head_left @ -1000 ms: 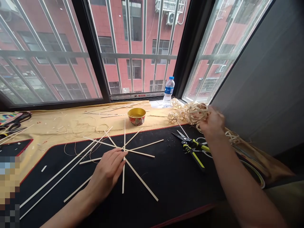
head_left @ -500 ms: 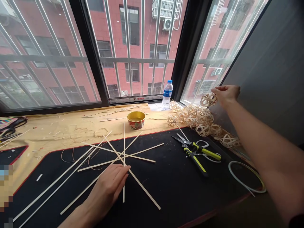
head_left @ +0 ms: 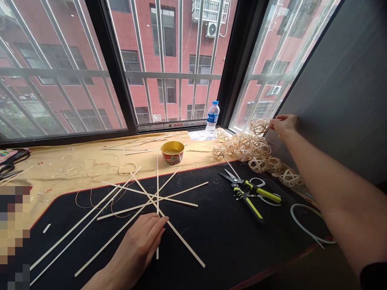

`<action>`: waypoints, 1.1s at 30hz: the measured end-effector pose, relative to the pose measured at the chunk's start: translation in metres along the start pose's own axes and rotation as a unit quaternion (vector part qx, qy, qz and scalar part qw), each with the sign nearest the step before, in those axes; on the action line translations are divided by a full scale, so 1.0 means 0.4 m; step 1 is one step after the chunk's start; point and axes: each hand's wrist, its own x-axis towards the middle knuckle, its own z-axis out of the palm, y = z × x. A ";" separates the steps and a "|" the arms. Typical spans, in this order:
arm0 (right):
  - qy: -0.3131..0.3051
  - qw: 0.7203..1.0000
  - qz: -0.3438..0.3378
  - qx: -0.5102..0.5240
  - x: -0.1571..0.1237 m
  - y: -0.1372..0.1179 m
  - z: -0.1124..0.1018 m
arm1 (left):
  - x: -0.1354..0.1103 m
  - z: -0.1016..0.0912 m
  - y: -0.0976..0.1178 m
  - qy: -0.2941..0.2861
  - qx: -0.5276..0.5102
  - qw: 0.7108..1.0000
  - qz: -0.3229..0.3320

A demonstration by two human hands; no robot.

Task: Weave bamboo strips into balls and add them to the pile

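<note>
Several flat bamboo strips [head_left: 184, 241] lie crossed like a star on the black mat. My left hand [head_left: 145, 237] rests on the lower strips, fingers bent and held together, with the tips on the strips just below the crossing; its palm side is hidden. At the far right, my right hand [head_left: 284, 125] is stretched out and pinches a small woven ball [head_left: 259, 127] by its edge. The ball is at the top of a pile of similar woven balls [head_left: 244, 145] beside the window corner; whether it touches them I cannot tell.
Scissors [head_left: 231, 177] and yellow-green-handled pliers [head_left: 249, 205] lie right of the star. A coiled strip [head_left: 298, 225] is under my right forearm. Behind stand a round tin [head_left: 172, 154] and a water bottle [head_left: 212, 119]. Longer strips [head_left: 75, 231] lie left. Dark-handled scissors [head_left: 13, 159] sit far left.
My right hand has lowered slightly and moved left, bringing the woven ball down onto or close to the pile. My left hand has shifted slightly downward along the strips.
</note>
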 end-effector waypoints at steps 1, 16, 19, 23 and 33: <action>-0.004 1.000 0.017 -0.025 -0.003 0.002 -0.004 | 0.003 -0.004 0.004 0.003 0.001 1.000 0.002; -0.020 0.996 -0.027 -0.078 -0.144 -0.094 -0.023 | 0.009 -0.021 0.021 0.025 -0.026 0.999 0.026; -0.143 0.984 -0.074 -0.074 -0.308 -0.083 -0.037 | 0.018 -0.026 0.026 0.035 -0.019 0.999 0.023; -0.502 0.836 -0.125 -0.184 -0.590 -0.009 -0.085 | 0.012 -0.012 0.005 0.054 0.049 0.997 -0.038; -0.693 0.524 -0.264 -0.420 -0.815 0.103 -0.045 | -0.009 0.001 -0.079 -0.018 0.070 0.987 -0.142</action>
